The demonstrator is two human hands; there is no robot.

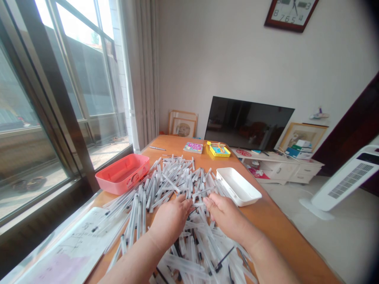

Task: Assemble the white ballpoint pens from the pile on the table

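Over a large heap of translucent white pens (pixel 174 177) with black parts, my two hands meet near the middle of the table. Between them spans a short stretch of a pen (pixel 198 204). My left hand (pixel 173 216) is closed on its left end, fingers curled and pointing away from me. My right hand (pixel 223 213) pinches the other end between thumb and fingers. Below my wrists lie more clear pen parts (pixel 189 264) and thin black pieces (pixel 225 257), loosely piled.
A red plastic box (pixel 118 179) stands left of the heap, a white tray (pixel 237 187) right of it. Papers (pixel 71 240) lie at the front left. Farther back on the wooden table (pixel 281 240) are a colourful booklet (pixel 193 147), a yellow box (pixel 218 150) and a pen (pixel 157 148).
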